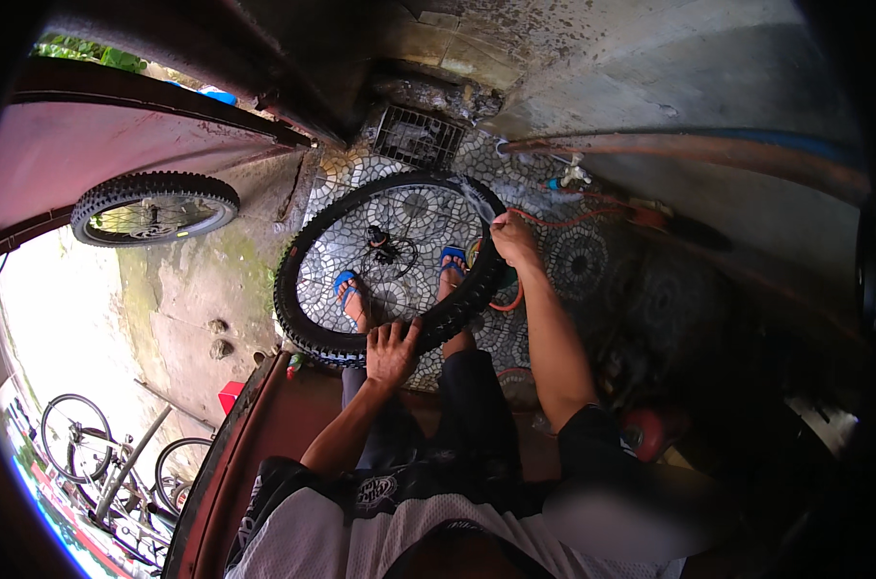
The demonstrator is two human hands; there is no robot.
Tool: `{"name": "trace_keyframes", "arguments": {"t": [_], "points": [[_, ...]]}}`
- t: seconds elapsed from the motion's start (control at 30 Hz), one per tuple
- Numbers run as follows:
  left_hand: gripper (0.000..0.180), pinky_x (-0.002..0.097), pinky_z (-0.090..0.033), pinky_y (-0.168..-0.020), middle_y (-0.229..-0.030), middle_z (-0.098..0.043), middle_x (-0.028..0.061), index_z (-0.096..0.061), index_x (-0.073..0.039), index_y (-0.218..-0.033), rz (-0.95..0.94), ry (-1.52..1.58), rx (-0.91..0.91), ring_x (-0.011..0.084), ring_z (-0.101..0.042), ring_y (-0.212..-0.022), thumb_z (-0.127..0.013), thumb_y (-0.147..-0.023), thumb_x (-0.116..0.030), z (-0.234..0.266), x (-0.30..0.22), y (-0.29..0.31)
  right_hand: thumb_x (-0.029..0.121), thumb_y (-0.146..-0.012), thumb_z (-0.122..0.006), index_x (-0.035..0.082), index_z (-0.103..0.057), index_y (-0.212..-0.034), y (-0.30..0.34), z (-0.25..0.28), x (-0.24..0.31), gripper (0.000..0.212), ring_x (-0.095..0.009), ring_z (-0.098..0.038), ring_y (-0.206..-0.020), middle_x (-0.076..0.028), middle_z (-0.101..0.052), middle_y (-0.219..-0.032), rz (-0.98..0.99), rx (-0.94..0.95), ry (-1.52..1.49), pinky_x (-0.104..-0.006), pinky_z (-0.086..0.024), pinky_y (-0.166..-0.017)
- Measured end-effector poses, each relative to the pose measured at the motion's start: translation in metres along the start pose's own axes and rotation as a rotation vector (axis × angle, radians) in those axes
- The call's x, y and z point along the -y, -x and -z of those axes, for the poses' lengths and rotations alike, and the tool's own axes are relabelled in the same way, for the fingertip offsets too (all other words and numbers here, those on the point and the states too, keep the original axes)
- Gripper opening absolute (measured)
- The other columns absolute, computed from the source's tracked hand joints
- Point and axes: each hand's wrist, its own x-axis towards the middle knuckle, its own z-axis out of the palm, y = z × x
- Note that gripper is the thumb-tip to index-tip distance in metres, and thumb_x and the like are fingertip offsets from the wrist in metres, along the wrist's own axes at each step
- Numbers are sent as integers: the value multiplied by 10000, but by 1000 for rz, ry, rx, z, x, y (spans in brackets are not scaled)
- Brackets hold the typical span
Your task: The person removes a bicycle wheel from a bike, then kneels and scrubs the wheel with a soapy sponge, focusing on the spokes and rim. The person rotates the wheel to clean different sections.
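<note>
Wheel (pixel 303 289) upright between hands: left (pixel 392 352) near rim, right (pixel 511 238) far rim.

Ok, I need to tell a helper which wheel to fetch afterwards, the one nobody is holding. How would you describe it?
Look at the long reddish wall on the person's left. The spare wheel leans at its foot, on bare concrete. Unlike the wheel over the patterned tiles, gripped by the left hand and right hand, nothing touches it.
</note>
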Motion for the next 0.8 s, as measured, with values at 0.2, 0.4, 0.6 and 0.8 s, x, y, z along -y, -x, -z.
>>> {"name": "trace_keyframes", "arguments": {"t": [0.2, 0.4, 0.6, 0.8], "points": [[617, 533, -450, -1006, -1224, -602, 128, -527, -213, -1475, -3, -18, 36, 349, -576, -1130, -679, -878, -238, 1, 3, 4, 340, -1047, -595, 92, -573, -1255, -24, -18, -7, 325, -251, -642, -624, -131, -662, -846, 24, -61, 73, -430, -490, -569], [603, 538, -446, -1015, -1263, -598, 135, -522, -214, -1476, 5, 0, 63, 351, -569, -1149, -664, -890, -224, 2, 6, 5, 313, -1039, -591, 53, -575, -1327, -34, -10, -16, 389, -308, -665, -818, -182, -685, -971, -68, -7, 112, -447, -522, -725], [614, 537, -444, -1009, -1272, -598, 131, -511, -215, -1488, -1, 5, 56, 346, -563, -1160, -658, -891, -215, 5, 8, 5, 306, -1070, -560, 36, -570, -1352, -35, -9, -4, 391, -275, -681, -644, -166, -702, -906, -50, -35, 195, -418, -531, -582], [632, 540, -448, -1001, -1243, -606, 123, -518, -204, -1476, -1, -13, 54, 343, -581, -1147, -680, -866, -214, 10, 8, -2, 322, -1061, -575, 110, -630, -1286, 5, -5, 34, 314, -243, -645, -608, -126, -704, -898, 127, 200, 72, -395, -512, -561]]}}
